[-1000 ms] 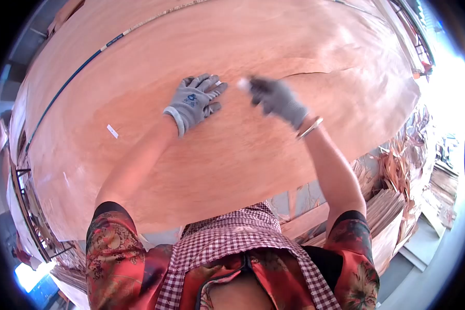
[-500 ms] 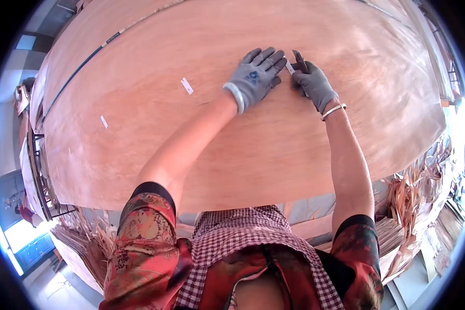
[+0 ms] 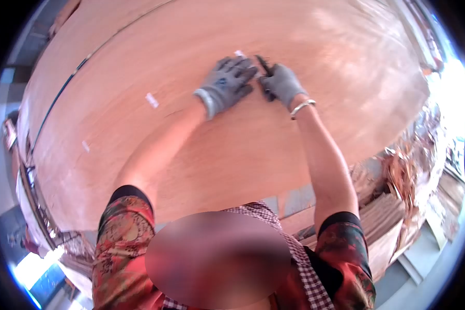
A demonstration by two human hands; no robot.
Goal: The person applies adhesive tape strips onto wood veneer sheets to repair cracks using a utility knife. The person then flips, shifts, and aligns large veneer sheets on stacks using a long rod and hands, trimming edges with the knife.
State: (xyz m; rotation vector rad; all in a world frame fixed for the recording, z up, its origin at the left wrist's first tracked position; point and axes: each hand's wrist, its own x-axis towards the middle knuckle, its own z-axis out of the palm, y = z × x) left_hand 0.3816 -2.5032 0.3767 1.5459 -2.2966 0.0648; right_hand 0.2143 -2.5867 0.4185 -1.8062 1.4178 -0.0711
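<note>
A broad sheet of reddish-brown wood veneer (image 3: 232, 150) lies under both hands. My left hand (image 3: 225, 83), in a grey glove, rests on the sheet with its fingers stretched out. Just right of its fingertips, my gloved right hand (image 3: 284, 85) is closed around a dark knife (image 3: 264, 65) that points away from me. One small white tape strip (image 3: 238, 53) shows beyond the left fingers. Two more pieces, a white strip (image 3: 152, 100) and a fainter strip (image 3: 86, 146), lie on the sheet to the left. Motion blur softens the fingers and the blade.
A dark thin rod or cord (image 3: 67, 82) curves across the sheet's far left. Torn veneer scraps (image 3: 399, 173) hang at the right, above stacked sheets (image 3: 380, 222). A dark metal frame (image 3: 36, 206) stands along the left edge.
The view has shifted, so the sheet and both hands appear farther left. The white strip formerly between my hands now seems to show beyond my left fingertips. My right hand still holds the knife.
</note>
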